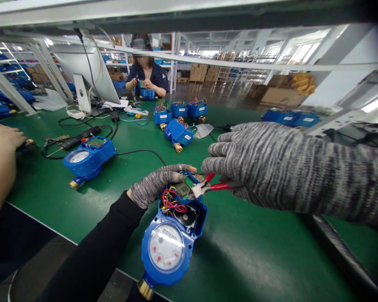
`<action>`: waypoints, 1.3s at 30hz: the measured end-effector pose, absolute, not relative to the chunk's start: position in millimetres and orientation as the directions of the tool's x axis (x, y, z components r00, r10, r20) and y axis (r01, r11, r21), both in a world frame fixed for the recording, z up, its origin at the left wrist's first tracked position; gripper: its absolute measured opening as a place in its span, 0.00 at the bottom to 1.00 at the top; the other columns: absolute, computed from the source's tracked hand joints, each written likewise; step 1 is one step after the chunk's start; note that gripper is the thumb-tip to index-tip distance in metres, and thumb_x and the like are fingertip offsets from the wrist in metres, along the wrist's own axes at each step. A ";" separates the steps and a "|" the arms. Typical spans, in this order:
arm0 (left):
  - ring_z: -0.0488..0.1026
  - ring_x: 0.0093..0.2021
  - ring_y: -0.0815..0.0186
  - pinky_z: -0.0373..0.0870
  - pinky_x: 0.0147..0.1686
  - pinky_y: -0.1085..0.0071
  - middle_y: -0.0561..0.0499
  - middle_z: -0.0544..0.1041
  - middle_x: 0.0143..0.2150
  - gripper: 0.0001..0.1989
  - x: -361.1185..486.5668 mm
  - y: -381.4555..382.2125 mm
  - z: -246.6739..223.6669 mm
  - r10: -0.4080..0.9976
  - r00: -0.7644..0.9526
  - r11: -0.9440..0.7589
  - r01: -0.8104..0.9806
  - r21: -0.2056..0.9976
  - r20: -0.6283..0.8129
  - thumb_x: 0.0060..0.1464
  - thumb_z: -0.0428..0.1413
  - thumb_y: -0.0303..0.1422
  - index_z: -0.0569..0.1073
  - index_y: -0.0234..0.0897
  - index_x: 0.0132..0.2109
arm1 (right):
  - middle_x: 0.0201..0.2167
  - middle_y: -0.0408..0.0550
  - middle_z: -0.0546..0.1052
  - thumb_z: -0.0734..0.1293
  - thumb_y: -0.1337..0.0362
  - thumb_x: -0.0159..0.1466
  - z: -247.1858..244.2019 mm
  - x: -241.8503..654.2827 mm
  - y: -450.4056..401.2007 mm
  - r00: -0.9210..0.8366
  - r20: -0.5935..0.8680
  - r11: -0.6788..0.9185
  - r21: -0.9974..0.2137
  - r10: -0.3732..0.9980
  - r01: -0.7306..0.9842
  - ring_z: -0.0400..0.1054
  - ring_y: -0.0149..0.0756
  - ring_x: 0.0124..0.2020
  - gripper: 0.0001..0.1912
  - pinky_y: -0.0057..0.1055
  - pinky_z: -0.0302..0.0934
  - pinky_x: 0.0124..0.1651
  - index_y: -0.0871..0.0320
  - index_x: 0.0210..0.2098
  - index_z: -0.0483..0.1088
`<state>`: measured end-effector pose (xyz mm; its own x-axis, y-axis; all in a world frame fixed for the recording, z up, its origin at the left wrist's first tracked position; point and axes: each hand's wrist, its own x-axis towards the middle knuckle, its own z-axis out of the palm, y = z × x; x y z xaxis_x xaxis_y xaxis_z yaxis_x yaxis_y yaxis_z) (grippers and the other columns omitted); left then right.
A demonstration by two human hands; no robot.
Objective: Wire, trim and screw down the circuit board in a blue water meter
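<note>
A blue water meter (166, 247) with a round dial and brass fitting lies on the green table in front of me, its wiring box uncovered. My left hand (157, 184), in a grey knitted glove, grips a circuit board (183, 188) with a small display, tilted up over the box. Red, yellow and black wires (172, 201) loop from the board into the box. My right hand (242, 163), gloved too, holds red-handled diagonal cutters (212, 184). Their jaws are at the board's right edge; whether they touch it I cannot tell.
Another blue meter (90, 155) and a black-handled tool (82, 137) with a cable lie left. Several meters (179, 132) stand ahead. A monitor (85, 71) is at the back left. One co-worker (148, 79) sits opposite; another person's hand (4, 138) is at far left.
</note>
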<state>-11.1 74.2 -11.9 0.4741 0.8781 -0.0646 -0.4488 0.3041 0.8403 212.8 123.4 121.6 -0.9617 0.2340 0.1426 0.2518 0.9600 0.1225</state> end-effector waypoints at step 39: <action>0.78 0.35 0.67 0.72 0.39 0.72 0.46 0.81 0.41 0.20 -10.1 65.4 -4.3 0.929 0.353 0.280 -0.468 0.838 -0.114 0.50 0.63 0.30 0.77 0.33 0.52 | 0.32 0.46 0.79 0.68 0.61 0.58 75.4 243.6 108.0 -0.646 0.440 0.778 -0.430 0.624 0.458 0.73 0.41 0.30 0.09 0.36 0.67 0.32 0.55 0.37 0.75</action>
